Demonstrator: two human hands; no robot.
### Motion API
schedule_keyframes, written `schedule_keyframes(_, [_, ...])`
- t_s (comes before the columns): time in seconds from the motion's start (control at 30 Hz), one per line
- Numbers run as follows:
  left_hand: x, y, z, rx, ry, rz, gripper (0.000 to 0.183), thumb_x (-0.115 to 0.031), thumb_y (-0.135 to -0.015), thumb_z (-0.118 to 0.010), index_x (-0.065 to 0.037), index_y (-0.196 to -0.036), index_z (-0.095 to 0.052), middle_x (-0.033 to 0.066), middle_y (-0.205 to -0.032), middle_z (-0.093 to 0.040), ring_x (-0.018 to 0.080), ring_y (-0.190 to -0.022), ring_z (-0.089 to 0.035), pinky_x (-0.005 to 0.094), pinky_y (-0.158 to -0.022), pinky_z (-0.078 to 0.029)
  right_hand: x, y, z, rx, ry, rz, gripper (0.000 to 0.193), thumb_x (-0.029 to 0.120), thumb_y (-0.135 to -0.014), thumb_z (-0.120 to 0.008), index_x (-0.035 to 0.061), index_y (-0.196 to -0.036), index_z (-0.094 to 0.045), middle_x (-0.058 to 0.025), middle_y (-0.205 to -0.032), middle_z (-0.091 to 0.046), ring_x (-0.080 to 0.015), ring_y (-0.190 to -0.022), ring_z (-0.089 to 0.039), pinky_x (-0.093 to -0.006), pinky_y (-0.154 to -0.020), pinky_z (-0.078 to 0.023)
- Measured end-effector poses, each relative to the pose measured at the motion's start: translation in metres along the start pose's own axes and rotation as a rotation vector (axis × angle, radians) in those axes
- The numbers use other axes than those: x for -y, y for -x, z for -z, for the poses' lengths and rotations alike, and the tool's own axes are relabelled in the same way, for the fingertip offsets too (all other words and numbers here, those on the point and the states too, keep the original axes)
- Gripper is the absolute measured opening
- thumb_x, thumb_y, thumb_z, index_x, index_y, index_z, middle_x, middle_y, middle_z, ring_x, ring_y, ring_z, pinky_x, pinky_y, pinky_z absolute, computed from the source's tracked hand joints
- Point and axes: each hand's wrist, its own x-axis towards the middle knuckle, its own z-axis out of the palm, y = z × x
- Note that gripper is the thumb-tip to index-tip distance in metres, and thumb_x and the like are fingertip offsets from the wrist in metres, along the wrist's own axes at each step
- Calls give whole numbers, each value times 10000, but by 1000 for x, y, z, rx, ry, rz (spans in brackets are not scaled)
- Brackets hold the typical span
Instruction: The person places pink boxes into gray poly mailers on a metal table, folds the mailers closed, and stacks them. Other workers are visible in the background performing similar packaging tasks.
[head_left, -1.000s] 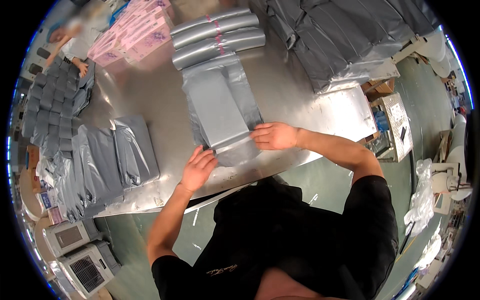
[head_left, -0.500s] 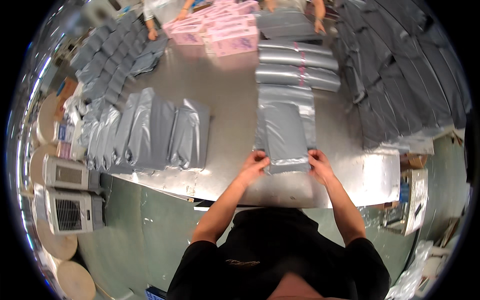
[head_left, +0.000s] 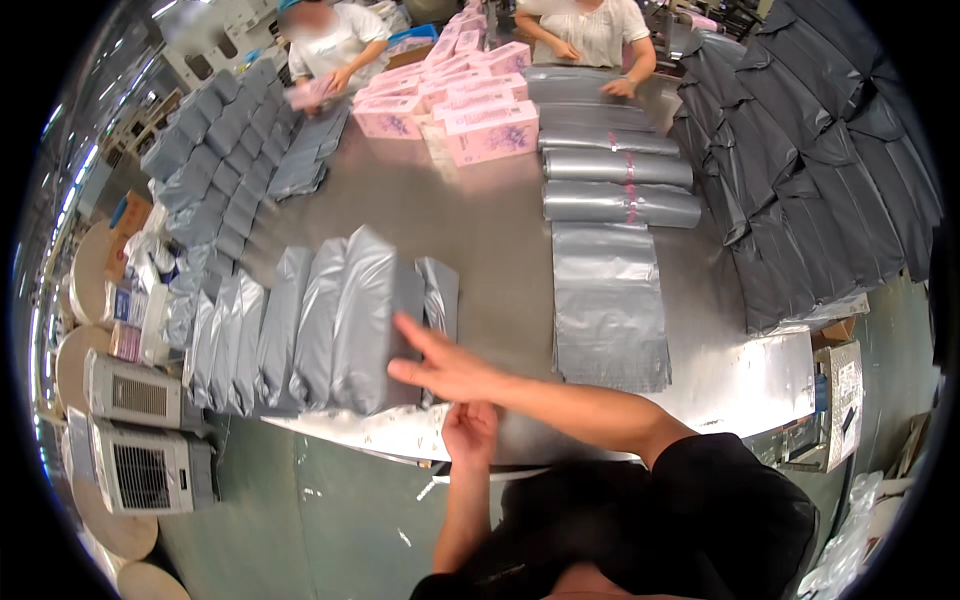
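My right hand (head_left: 440,363) reaches left across my body. Its fingers are spread, the tips at the right side of a standing grey plastic parcel (head_left: 365,320); nothing is enclosed by them. Beneath the right wrist is my left hand (head_left: 470,430), its fingers curled in at the table's front edge, with nothing visible in them. Another grey parcel (head_left: 440,290) stands just beyond the right hand, partly hidden. Several more grey parcels (head_left: 285,330) stand upright in a row to the left. Flat grey mailing bags (head_left: 610,310) lie in an overlapping stack on the right.
Rolled grey bundles (head_left: 620,203) lie behind the flat bags. Pink boxes (head_left: 490,130) are piled at the far middle. Tall stacks of dark grey bundles (head_left: 800,180) stand right; grey parcels (head_left: 215,150) are heaped far left. Two co-workers (head_left: 335,50) stand across the metal table (head_left: 480,230).
Both hands have left the grey parcel's place on the flat bags and moved left; that parcel no longer lies there. My right hand has opened beside the parcel row. The view has shifted.
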Motion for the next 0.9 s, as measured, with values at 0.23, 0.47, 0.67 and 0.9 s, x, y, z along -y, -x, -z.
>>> schedule_keyframes(0.23, [-2, 5, -102, 293, -715, -398, 762, -345, -993, -594, -118, -1617, -219, 70, -1633, -314, 300, -1417, -423, 518, -1059, -468, -85, -105, 200, -254, -32, 105, 370, 296, -1005, -664, 84, -1309, -656, -33, -947, -737, -126, -870, -691, -301, -764, -566])
schedule_keyframes(0.47, [14, -6, -62, 64, -1014, -867, 641, -107, -841, -660, 42, -1438, -480, 250, -1444, -537, 391, -1346, -509, 458, -1129, -374, -95, -254, 452, -575, 1460, -51, 839, 330, -788, -803, 175, -1523, -428, -182, -1563, -406, -387, -1445, -368, -537, -1163, -336])
schedule_keyframes(0.67, [12, -6, -70, 140, -1693, -814, 495, -81, -834, -660, 33, -1308, -577, 236, -1325, -611, 384, -1260, -564, 448, -1095, -407, -119, -313, 448, -514, 1600, 57, 985, 446, -652, -869, 34, -1437, -438, -265, -1533, -408, -408, -1453, -365, -626, -1185, -244])
schedule_keyframes(0.9, [49, -28, -82, 216, -1984, -656, 275, -85, -882, -672, 0, -1143, -687, 179, -1187, -684, 352, -1135, -622, 428, -1020, -468, -61, -182, 319, -316, 1066, -34, 1018, 565, -705, -814, 187, -1546, -381, -251, -1258, -588, -401, -1160, -593, -490, -952, -501])
